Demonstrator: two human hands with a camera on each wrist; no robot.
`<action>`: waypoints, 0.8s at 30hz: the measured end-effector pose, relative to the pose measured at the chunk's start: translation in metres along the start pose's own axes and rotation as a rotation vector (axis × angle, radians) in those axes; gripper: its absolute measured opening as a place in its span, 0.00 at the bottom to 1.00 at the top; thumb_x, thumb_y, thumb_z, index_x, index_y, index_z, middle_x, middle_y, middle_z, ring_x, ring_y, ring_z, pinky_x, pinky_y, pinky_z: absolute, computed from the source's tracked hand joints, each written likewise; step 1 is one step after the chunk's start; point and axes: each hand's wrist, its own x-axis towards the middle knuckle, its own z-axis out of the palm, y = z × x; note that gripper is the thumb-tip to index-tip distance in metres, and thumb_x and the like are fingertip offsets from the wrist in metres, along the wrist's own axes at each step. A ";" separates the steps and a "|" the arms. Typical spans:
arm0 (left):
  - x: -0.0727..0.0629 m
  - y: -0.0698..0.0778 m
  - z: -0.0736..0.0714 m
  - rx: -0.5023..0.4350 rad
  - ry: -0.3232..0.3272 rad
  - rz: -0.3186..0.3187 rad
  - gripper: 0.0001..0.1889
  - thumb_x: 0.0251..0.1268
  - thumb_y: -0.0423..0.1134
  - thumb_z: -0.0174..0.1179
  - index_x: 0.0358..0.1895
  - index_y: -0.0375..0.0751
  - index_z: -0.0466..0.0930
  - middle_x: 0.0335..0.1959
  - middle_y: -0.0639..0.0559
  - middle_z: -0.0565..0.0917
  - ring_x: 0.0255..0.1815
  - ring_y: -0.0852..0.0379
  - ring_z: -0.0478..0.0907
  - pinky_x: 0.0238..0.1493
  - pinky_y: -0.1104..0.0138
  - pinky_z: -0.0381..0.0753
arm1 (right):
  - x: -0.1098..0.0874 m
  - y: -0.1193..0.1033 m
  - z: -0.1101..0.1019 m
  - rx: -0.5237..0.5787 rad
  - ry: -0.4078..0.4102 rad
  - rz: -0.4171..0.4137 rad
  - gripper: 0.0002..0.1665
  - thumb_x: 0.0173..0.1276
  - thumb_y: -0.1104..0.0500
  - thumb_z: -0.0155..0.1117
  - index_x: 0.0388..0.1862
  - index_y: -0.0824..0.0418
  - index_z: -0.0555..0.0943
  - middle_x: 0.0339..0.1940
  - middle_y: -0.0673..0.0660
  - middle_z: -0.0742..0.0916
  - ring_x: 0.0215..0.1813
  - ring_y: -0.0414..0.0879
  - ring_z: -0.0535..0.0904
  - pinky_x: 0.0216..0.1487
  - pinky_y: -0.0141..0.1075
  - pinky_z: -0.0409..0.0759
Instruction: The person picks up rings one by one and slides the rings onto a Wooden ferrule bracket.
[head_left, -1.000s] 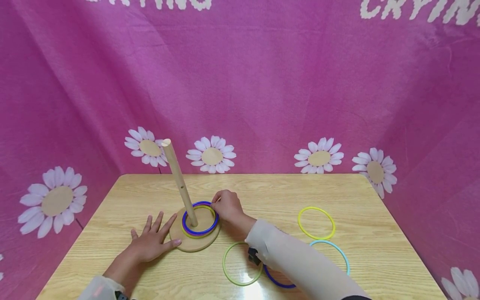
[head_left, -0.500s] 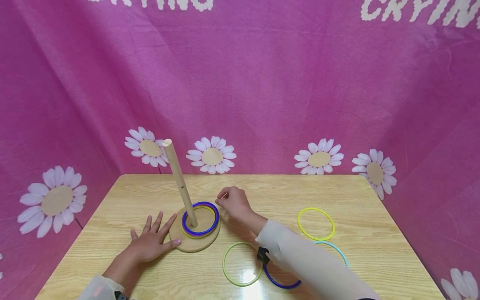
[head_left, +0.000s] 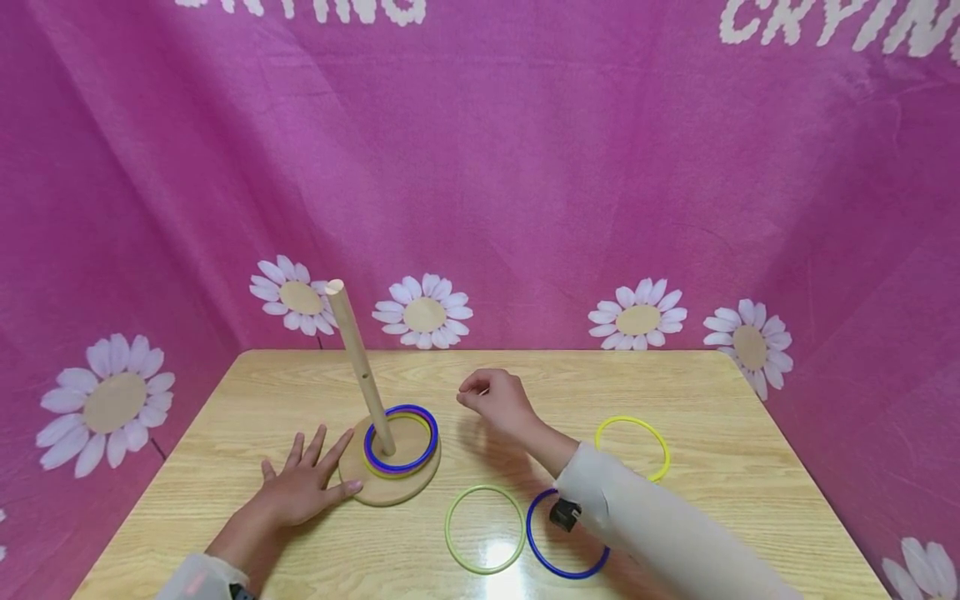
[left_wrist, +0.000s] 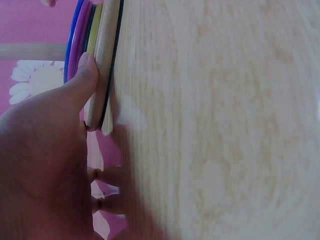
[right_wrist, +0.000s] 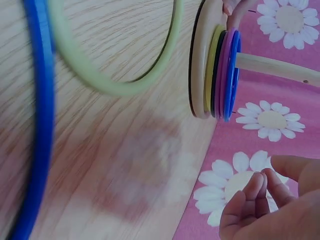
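Note:
Near the table's left side stands a round wooden base (head_left: 382, 493) with an upright wooden post (head_left: 360, 367). Around the post lies a stack of rings: a blue ring (right_wrist: 232, 85) on top, then a purple ring (right_wrist: 223, 82), a dark ring (right_wrist: 216, 80) and a yellow ring (right_wrist: 209, 67) lowest. My left hand (head_left: 296, 490) rests beside the base with fingers spread; its thumb touches the base's rim in the left wrist view. My right hand (head_left: 506, 404) hovers over the table right of the stack, fingers loosely bent, holding nothing; the right wrist view shows a gap below its thumb.
Loose on the table lie a light green ring (head_left: 447, 530), another blue ring (head_left: 529, 527) and a yellow ring (head_left: 628, 418), partly under the right sleeve (head_left: 645, 517). A pink cloth (head_left: 510, 167) with daisies hangs behind the table (head_left: 525, 360).
My right hand has let go of the top blue ring and moved right, away from the stack. The right sleeve now hides the light blue ring. My left hand has stayed put.

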 end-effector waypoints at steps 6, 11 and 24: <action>0.001 0.000 0.001 -0.031 -0.011 -0.005 0.47 0.70 0.73 0.52 0.85 0.55 0.49 0.84 0.30 0.41 0.81 0.20 0.33 0.57 0.14 0.30 | -0.010 0.011 -0.020 0.000 -0.010 -0.016 0.02 0.63 0.62 0.74 0.35 0.59 0.89 0.29 0.49 0.88 0.32 0.40 0.81 0.36 0.33 0.79; 0.001 -0.001 0.001 -0.030 -0.009 -0.006 0.47 0.70 0.73 0.51 0.85 0.55 0.49 0.84 0.30 0.41 0.80 0.20 0.33 0.57 0.14 0.30 | -0.018 0.026 -0.038 -0.006 -0.036 -0.020 0.06 0.66 0.62 0.73 0.40 0.62 0.89 0.30 0.49 0.88 0.33 0.39 0.81 0.39 0.35 0.79; 0.002 -0.003 0.003 -0.013 -0.014 -0.008 0.48 0.70 0.74 0.50 0.85 0.57 0.48 0.84 0.31 0.41 0.81 0.20 0.33 0.57 0.14 0.31 | -0.042 0.070 -0.095 -0.037 0.002 -0.009 0.07 0.68 0.64 0.73 0.43 0.65 0.88 0.36 0.54 0.90 0.42 0.45 0.85 0.43 0.34 0.80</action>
